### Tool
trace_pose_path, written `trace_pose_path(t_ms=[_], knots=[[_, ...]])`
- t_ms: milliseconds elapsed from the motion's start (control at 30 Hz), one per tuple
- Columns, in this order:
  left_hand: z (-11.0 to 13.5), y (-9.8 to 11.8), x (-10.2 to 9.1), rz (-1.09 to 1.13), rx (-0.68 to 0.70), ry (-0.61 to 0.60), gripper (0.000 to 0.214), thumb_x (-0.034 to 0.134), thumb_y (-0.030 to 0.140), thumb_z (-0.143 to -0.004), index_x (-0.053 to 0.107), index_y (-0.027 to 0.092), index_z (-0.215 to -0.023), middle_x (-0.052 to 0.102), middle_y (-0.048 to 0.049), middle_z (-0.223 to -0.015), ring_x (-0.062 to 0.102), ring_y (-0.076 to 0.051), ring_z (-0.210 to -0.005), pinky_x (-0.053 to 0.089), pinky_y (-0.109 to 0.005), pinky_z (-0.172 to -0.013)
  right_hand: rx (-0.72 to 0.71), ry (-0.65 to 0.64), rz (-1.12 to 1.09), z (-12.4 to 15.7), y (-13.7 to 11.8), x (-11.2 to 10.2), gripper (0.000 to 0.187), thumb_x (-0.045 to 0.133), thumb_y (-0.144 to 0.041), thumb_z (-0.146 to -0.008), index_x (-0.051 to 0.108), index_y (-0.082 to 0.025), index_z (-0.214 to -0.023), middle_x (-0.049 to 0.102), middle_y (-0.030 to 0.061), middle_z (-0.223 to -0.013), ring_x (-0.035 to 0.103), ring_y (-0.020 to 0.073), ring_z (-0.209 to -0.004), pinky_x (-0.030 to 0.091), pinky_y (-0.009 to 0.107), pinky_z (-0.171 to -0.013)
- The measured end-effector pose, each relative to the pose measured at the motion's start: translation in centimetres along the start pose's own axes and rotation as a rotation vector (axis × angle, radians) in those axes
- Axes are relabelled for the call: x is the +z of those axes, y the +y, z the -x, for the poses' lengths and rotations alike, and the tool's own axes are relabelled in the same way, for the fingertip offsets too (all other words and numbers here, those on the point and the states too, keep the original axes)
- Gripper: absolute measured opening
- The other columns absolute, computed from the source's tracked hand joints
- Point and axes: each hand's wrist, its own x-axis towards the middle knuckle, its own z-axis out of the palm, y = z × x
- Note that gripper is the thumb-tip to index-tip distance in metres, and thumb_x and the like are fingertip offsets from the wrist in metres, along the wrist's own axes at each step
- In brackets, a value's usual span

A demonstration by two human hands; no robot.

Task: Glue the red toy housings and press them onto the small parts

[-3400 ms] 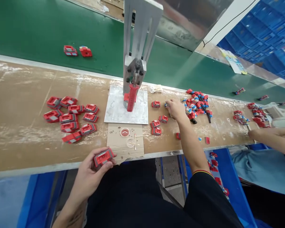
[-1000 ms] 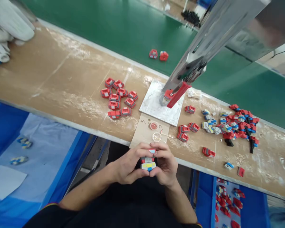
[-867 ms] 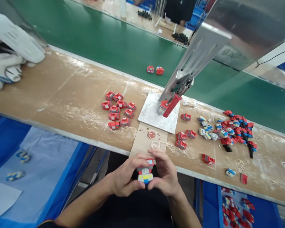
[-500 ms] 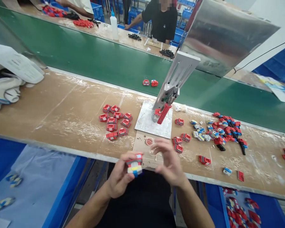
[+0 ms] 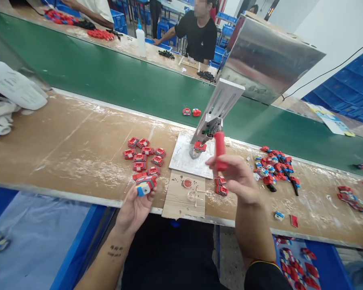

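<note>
My left hand (image 5: 135,206) is closed round a small red toy part with white, blue and yellow pieces (image 5: 145,185), held above the bench's near edge. My right hand (image 5: 236,177) grips the red handle (image 5: 220,152) of the small lever press (image 5: 213,121), which stands on a grey plate (image 5: 186,161). A red part (image 5: 199,146) sits under the press head. A cluster of finished red parts (image 5: 143,157) lies just left of the plate.
A cardboard scrap (image 5: 184,195) with two small dishes lies before the plate. A heap of red, blue and white pieces (image 5: 275,165) lies to the right. Two red parts (image 5: 191,112) ride the green conveyor (image 5: 109,76). People work across the belt. Blue bins stand below.
My hands have parted. The right hand let go of the toy part and rose to take the press handle. The left hand carried the part left toward the red cluster.
</note>
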Motion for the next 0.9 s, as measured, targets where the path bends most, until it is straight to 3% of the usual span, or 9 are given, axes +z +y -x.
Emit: trace_pose_path(t_ms=[100,200,300,367,500,633,733,833,900], knots=[[-0.7,0.4,0.2,-0.025,0.006,-0.031,0.047,0.104,0.037,-0.064,0.082,0.023,-0.103,0.084,-0.0035,-0.102,0.081,-0.019,-0.088,0.068,-0.022,-0.076,-0.103,0.125,-0.032,-4.7,-3.3,-2.2,0.074,0.073,-0.07,-0.09,0.043,-0.048,-0.154,0.065,0.004,-0.147,0.069,0.025,-0.117,0.06,0.037,-0.076],[-1.0,0.5,0.9,-0.064,0.042,-0.094,0.047,0.104,0.033,-0.066,0.081,0.028,-0.106,0.084,-0.0016,-0.108,0.083,-0.021,-0.095,0.069,-0.022,-0.081,-0.165,0.278,0.043,-8.7,-3.5,-4.0,0.068,0.07,-0.071,-0.091,0.045,-0.049,-0.15,0.066,0.0011,-0.144,0.069,0.0235,-0.119,0.06,0.036,-0.081],[-0.8,0.4,0.7,-0.096,0.081,-0.098,0.047,0.103,0.029,-0.068,0.081,0.032,-0.109,0.084,-0.0012,-0.113,0.082,-0.022,-0.105,0.068,-0.025,-0.09,-0.196,0.482,0.219,-7.3,-0.4,-4.3,0.034,0.068,-0.061,-0.096,0.068,-0.035,-0.118,0.072,0.0029,-0.118,0.07,0.0198,-0.095,0.056,0.035,-0.075],[-0.6,0.6,0.2,-0.111,0.094,-0.073,0.046,0.102,0.028,-0.069,0.081,0.032,-0.11,0.084,-0.0016,-0.113,0.083,-0.022,-0.104,0.068,-0.025,-0.091,-0.03,0.599,0.401,-4.5,3.0,-3.4,0.033,0.068,-0.06,-0.095,0.068,-0.027,-0.091,0.069,0.0035,-0.091,0.064,0.0193,-0.081,0.055,0.037,-0.073],[-1.2,1.3,-0.1,-0.16,0.074,-0.079,0.046,0.102,0.029,-0.069,0.08,0.032,-0.108,0.085,-0.0018,-0.106,0.084,-0.023,-0.089,0.07,-0.027,-0.076,0.483,0.424,0.441,-1.0,9.7,-0.9,0.059,0.088,-0.061,-0.068,0.071,-0.022,-0.11,0.075,0.0125,-0.115,0.067,0.0258,-0.09,0.057,0.043,-0.081],[-2.1,1.7,1.2,-0.223,0.081,-0.104,0.05,0.104,0.029,-0.065,0.079,0.03,-0.108,0.084,-0.0026,-0.106,0.083,-0.021,-0.085,0.067,-0.021,-0.068,0.536,0.325,0.373,-1.1,11.9,-0.3,0.05,0.081,-0.061,-0.075,0.071,-0.022,-0.105,0.078,0.0121,-0.115,0.071,0.0283,-0.103,0.058,0.043,-0.088],[-2.5,1.6,1.7,-0.253,0.108,-0.091,0.05,0.104,0.03,-0.065,0.078,0.029,-0.108,0.083,-0.0033,-0.106,0.082,-0.019,-0.084,0.067,-0.022,-0.073,0.576,0.287,0.37,0.1,10.8,-3.5,0.045,0.074,-0.065,-0.08,0.062,-0.023,-0.09,0.08,0.0094,-0.099,0.076,0.0255,-0.093,0.06,0.04,-0.083],[-3.3,1.5,1.8,-0.284,0.124,-0.074,0.048,0.103,0.032,-0.066,0.075,0.027,-0.105,0.083,-0.0041,-0.103,0.08,-0.018,-0.082,0.067,-0.024,-0.073,0.666,0.283,0.467,0.1,10.3,-9.8,0.043,0.071,-0.064,-0.084,0.054,-0.023,-0.084,0.079,0.0102,-0.091,0.075,0.0246,-0.082,0.06,0.039,-0.074],[-4.6,1.4,2.4,-0.341,0.141,-0.078,0.047,0.103,0.032,-0.066,0.074,0.026,-0.102,0.081,-0.0039,-0.098,0.079,-0.018,-0.081,0.066,-0.024,-0.072,0.73,0.296,0.596,-1.8,11.4,-14.3,0.036,0.07,-0.055,-0.088,0.057,-0.021,-0.09,0.079,0.0122,-0.096,0.074,0.0246,-0.084,0.059,0.039,-0.075]])
